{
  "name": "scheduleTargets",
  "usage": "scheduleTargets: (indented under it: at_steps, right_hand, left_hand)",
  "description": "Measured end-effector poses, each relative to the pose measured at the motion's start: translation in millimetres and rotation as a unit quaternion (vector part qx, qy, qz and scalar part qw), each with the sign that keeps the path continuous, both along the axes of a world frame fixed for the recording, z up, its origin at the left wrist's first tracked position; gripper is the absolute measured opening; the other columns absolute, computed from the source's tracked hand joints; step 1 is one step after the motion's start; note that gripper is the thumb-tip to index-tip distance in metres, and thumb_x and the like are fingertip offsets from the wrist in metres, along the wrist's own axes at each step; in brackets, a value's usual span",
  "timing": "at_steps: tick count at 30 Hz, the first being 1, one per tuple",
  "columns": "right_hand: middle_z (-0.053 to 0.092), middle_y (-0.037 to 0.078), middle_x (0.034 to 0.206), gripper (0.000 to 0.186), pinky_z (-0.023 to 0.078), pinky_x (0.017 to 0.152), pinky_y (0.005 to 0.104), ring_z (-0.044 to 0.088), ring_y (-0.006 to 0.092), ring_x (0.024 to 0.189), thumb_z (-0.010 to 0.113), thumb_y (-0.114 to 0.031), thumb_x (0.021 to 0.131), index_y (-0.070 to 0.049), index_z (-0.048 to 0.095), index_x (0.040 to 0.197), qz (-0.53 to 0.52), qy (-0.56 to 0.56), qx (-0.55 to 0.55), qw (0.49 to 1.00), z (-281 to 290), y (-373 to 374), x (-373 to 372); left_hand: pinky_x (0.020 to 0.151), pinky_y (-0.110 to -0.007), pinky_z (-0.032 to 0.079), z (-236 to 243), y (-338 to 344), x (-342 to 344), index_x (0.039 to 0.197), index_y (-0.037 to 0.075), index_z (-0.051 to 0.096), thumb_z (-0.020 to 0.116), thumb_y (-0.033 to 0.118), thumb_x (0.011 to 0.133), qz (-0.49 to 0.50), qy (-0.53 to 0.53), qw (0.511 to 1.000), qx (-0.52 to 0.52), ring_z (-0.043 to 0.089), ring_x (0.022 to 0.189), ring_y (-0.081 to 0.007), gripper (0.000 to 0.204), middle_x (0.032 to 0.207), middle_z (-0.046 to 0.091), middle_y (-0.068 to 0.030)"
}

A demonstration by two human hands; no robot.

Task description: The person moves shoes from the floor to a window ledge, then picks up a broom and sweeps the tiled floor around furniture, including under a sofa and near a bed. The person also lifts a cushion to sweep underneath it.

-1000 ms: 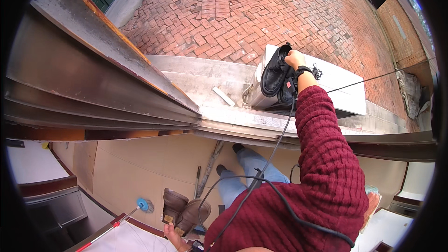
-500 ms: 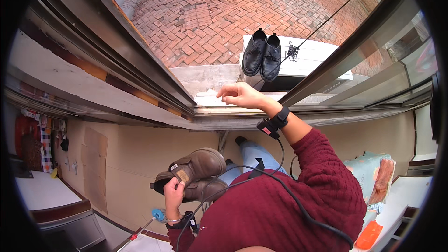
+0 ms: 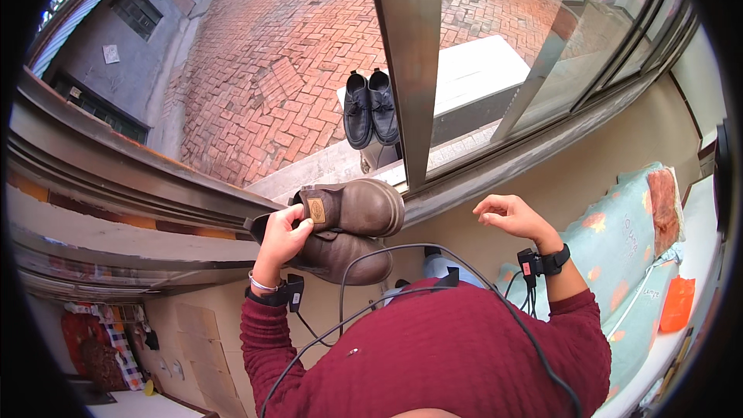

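My left hand point(image 3: 283, 238) grips a pair of brown shoes point(image 3: 371, 207) by their collars, thumb pressed near a tan patch. The two shoes lie one against the other, toes to the right, in front of the window's lower track. To the right, my right hand point(image 3: 512, 215) hovers inside the window with nothing in it, its fingers loosely bent and the thumb apart. Outside, a pair of black lace-up shoes point(image 3: 371, 110) stands on a white box point(image 3: 484, 70), partly behind the window frame.
An upright metal window frame point(image 3: 410, 70) stands between my hands. Black cables point(image 3: 433, 248) loop across my chest. A light green patterned cloth point(image 3: 619, 255) and an orange object point(image 3: 677, 304) lie at right. Red brick paving point(image 3: 263, 70) stretches outside.
My left hand has lifted the brown shoes up toward the window opening. My right hand has drawn back from over the sill to the right. The view has turned.
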State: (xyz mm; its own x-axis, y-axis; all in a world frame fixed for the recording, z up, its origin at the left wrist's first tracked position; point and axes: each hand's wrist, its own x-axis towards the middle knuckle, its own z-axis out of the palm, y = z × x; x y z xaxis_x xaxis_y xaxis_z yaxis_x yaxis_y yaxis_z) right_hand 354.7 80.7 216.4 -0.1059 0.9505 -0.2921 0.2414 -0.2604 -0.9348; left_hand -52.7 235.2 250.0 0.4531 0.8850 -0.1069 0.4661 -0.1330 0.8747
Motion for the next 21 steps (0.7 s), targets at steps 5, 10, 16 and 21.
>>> scheduleTargets:
  at_steps: [5, 10, 16, 21]
  right_hand:
    - [0.061, 0.004, 0.078, 0.020, 0.046, 0.068, 0.0243, 0.056, 0.0096, 0.073, 0.055, -0.010, 0.080, 0.000, 0.060, 0.096, -0.137, 0.041, 0.014, 0.990, -19.2, -46.1, 56.6]
    - [0.061, 0.006, 0.078, 0.018, 0.047, 0.068, 0.0242, 0.057, 0.0106, 0.071, 0.051, -0.010, 0.083, 0.000, 0.060, 0.095, -0.265, 0.053, -0.030, 0.962, -44.1, -73.1, 100.3]
    - [0.061, 0.006, 0.077, 0.018, 0.047, 0.066, 0.0243, 0.057, 0.0115, 0.069, 0.049, -0.010, 0.084, -0.001, 0.059, 0.097, -0.388, 0.088, -0.050, 0.916, -73.4, -88.5, 114.7]
    - [0.060, 0.006, 0.077, 0.018, 0.048, 0.065, 0.0251, 0.057, 0.0122, 0.068, 0.048, -0.011, 0.085, -0.001, 0.059, 0.096, -0.466, 0.092, -0.090, 0.875, -88.0, -103.3, 87.0]
  left_hand:
    - [0.040, -0.019, 0.029, 44.0, 74.9, 40.0, 0.074, 0.001, 0.059, 0.050, 0.003, 0.076, -0.058, 0.046, 0.997, -0.018, 0.037, 0.046, -0.0004, 0.009, 0.057, 0.045, 0.0066]
    - [0.047, -0.027, 0.036, 82.7, 139.7, 63.3, 0.062, 0.001, 0.050, 0.055, 0.010, 0.070, -0.062, 0.283, 0.949, 0.120, 0.042, 0.051, -0.0080, 0.013, 0.053, 0.044, -0.0017]
    - [0.061, -0.038, 0.047, 88.0, 221.6, 108.4, 0.079, 0.004, 0.063, 0.057, 0.020, 0.071, -0.149, 0.390, 0.816, 0.399, 0.060, 0.068, -0.0318, 0.019, 0.072, 0.061, -0.0163]
    - [0.055, -0.043, 0.042, 69.5, 303.7, 169.0, 0.060, 0.003, 0.051, 0.055, 0.020, 0.068, -0.106, 0.452, 0.787, 0.406, 0.054, 0.059, -0.0339, 0.020, 0.058, 0.052, -0.0178]
